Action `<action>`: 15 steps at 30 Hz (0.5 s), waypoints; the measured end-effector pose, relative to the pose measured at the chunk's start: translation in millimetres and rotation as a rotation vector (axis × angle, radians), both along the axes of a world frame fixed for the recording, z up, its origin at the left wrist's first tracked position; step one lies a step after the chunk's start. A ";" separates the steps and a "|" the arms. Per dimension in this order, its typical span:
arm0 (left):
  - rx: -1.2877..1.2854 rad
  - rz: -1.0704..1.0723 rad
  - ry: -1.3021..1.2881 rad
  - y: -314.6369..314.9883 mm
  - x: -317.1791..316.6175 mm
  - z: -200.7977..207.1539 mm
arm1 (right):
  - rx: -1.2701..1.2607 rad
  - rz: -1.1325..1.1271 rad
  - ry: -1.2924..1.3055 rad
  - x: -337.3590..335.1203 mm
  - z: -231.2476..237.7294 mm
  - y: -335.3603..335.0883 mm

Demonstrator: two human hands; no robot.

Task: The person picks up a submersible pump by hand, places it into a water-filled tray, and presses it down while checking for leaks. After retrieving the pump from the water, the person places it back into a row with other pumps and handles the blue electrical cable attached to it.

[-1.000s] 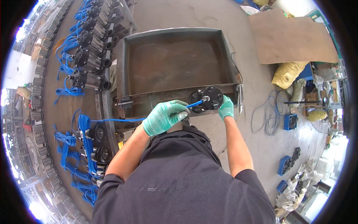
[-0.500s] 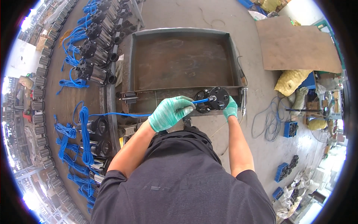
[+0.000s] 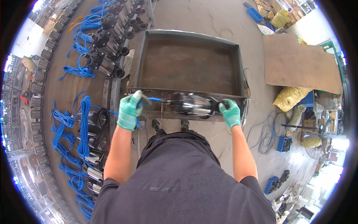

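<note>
A submersible pump (image 3: 192, 104) with a silvery barrel and black ends lies sideways along the near edge of the metal trough, blurred by motion. My right hand (image 3: 230, 113), in a green-and-white glove, is closed at its black right end; the fingertips are partly hidden. From its left end a blue cable (image 3: 154, 99) runs to my left hand (image 3: 129, 111), likewise gloved, whose fingers are closed round the cable. A blurred grey piece shows beside those fingers, too smeared to name. More blue cable hangs below and left of that hand.
The shallow metal trough (image 3: 192, 65) stands in front of me. At left, several pumps (image 3: 100, 63) with blue cables line a rail, and more lie near a coiled cable bundle (image 3: 85, 128). At right are a brown board (image 3: 300, 63), a yellow sack (image 3: 291, 99) and blue bins (image 3: 284, 144).
The pump has turned from showing its round black end to lying sideways. My left hand has moved left along the cable, away from the pump; my right hand stays at its right side.
</note>
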State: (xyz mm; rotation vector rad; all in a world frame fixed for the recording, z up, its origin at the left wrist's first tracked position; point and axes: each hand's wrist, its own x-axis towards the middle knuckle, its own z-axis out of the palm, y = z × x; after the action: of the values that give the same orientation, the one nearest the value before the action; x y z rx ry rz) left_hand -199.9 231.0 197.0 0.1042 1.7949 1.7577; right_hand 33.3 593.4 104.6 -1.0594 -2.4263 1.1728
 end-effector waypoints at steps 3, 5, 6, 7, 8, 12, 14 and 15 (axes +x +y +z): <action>-0.149 0.192 -0.124 -26.8 -4.9 -44.5 | 0.120 0.171 0.068 -35.1 41.7 -55.4; -0.142 0.220 -0.080 -25.9 -4.6 -57.0 | 0.156 0.197 0.049 -51.8 48.5 -78.6; -0.120 0.244 -0.071 -23.4 -3.6 -51.5 | 0.129 0.180 0.035 -58.1 47.0 -86.0; -0.119 0.248 -0.071 -20.4 -3.1 -42.6 | 0.154 0.162 0.059 -56.9 45.1 -84.2; -0.087 0.237 -0.033 -17.4 -3.1 -31.6 | 0.201 0.172 0.057 -52.6 43.8 -78.0; 0.138 0.235 0.078 -19.9 3.9 20.4 | 0.171 0.136 -0.004 -19.0 22.4 -38.2; 0.173 0.207 0.121 -11.5 7.9 36.1 | 0.147 0.059 0.026 4.6 -15.8 -13.5; 0.137 0.082 0.187 -5.3 11.6 41.5 | 0.148 0.059 0.023 9.5 -30.1 -7.7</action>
State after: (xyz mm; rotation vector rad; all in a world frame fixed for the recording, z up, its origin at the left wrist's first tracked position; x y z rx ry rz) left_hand -188.3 225.8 238.5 0.2622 1.8292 1.9862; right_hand 42.8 585.6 74.5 -0.9313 -2.4976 0.9994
